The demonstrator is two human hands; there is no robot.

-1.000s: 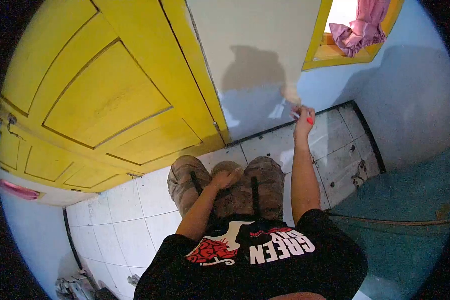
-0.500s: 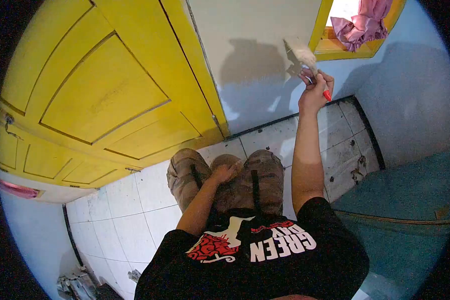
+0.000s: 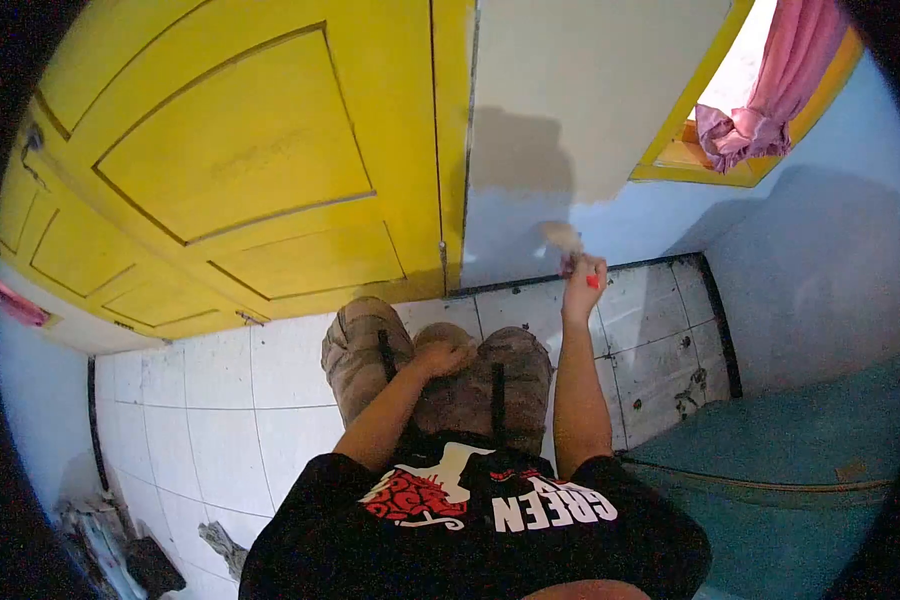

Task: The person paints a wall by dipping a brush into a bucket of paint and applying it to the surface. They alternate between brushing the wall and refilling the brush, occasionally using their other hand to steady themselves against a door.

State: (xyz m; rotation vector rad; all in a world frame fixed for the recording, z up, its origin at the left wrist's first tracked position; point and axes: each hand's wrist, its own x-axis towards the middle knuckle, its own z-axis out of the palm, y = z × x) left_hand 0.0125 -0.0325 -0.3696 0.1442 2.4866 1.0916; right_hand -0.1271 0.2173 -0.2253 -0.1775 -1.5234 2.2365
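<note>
My right hand (image 3: pixel 584 284) is closed around a paintbrush (image 3: pixel 562 238), with a red handle end showing at the palm. Pale bristles point up and left, close to the lower, light blue part of the wall (image 3: pixel 515 220). Above this part the wall is coated cream, with an uneven edge between the two colours. My left hand (image 3: pixel 446 357) lies between my knees, fingers stretched over a tan rounded shape (image 3: pixel 442 334) whose kind I cannot tell.
A yellow panelled door (image 3: pixel 240 140) stands left of the wall. At upper right is a yellow-framed window with a knotted pink curtain (image 3: pixel 760 110). White floor tiles (image 3: pixel 210 375) have dark spots at right. A teal surface (image 3: pixel 770 440) lies at lower right, crumpled items (image 3: pixel 110 540) at lower left.
My right hand has brought the brush down from the cream area to the blue part near the floor. The view has shifted somewhat; my left hand stays between my knees.
</note>
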